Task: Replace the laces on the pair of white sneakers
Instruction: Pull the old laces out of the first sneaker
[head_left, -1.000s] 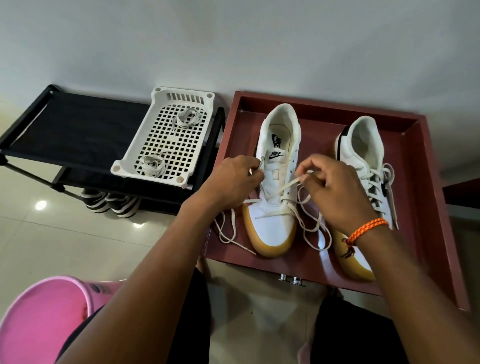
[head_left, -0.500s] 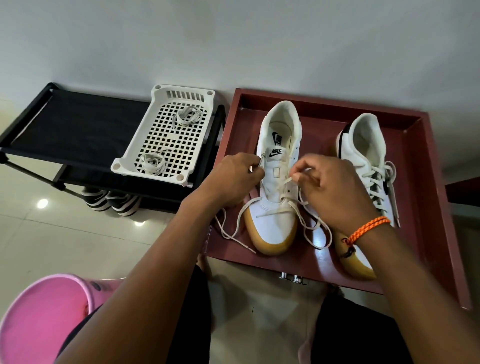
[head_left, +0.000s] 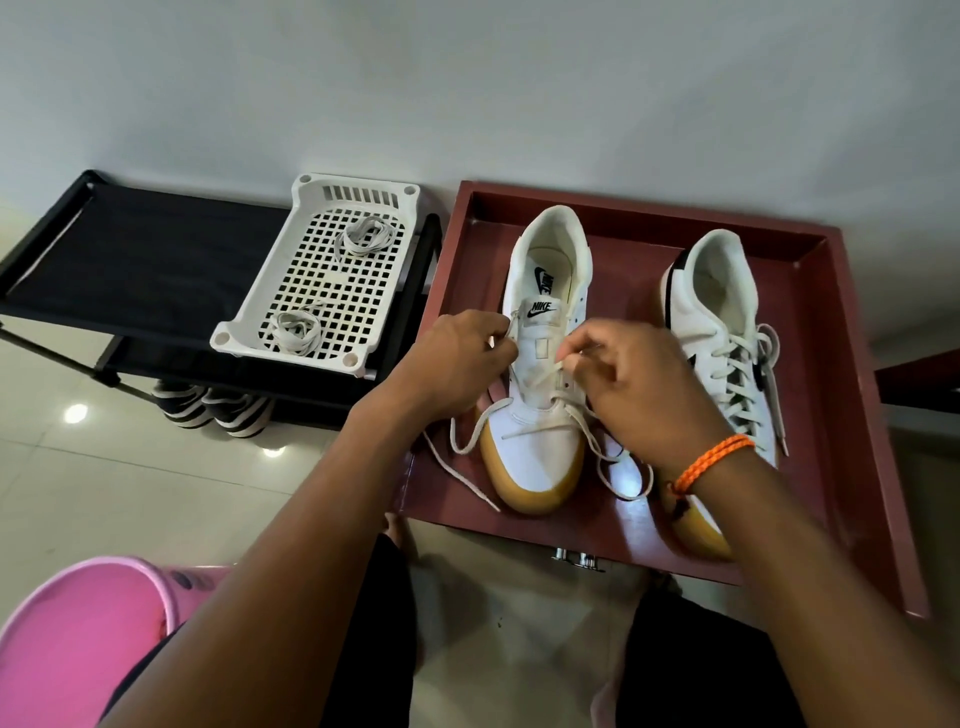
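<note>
Pale wall and glossy tiled floor; a dark red tray (head_left: 857, 395) sits against the wall and carries the pair.

Left hand (head_left: 457, 358): fingers curled, pinching one run of the lace (head_left: 535, 376) at the upper left eyelets of the left sneaker (head_left: 540, 441).

Right hand (head_left: 639, 384): fingers curled, pinching the other run of the same lace at the right eyelet row; orange bracelet (head_left: 711, 462) on the wrist.

Left sneaker: white, gum sole, toe towards the person; only the lower eyelets are crossed, and loose ends trail onto the tray either side of the toe.

Right sneaker (head_left: 722, 332): just beside it on the tray, laced to the top.

White basket (head_left: 311, 208): on a black rack (head_left: 130, 260) beside the tray, holding two coiled laces (head_left: 296, 332).

Pink bucket (head_left: 78, 623): near the left forearm.

Step in hand, as judged: working the lace through the middle eyelets of the left sneaker; whether it is going in or coming out cannot be told. Next move calls for drawing each run through its eyelet in turn, keeping both ends even and untwisted.
</note>
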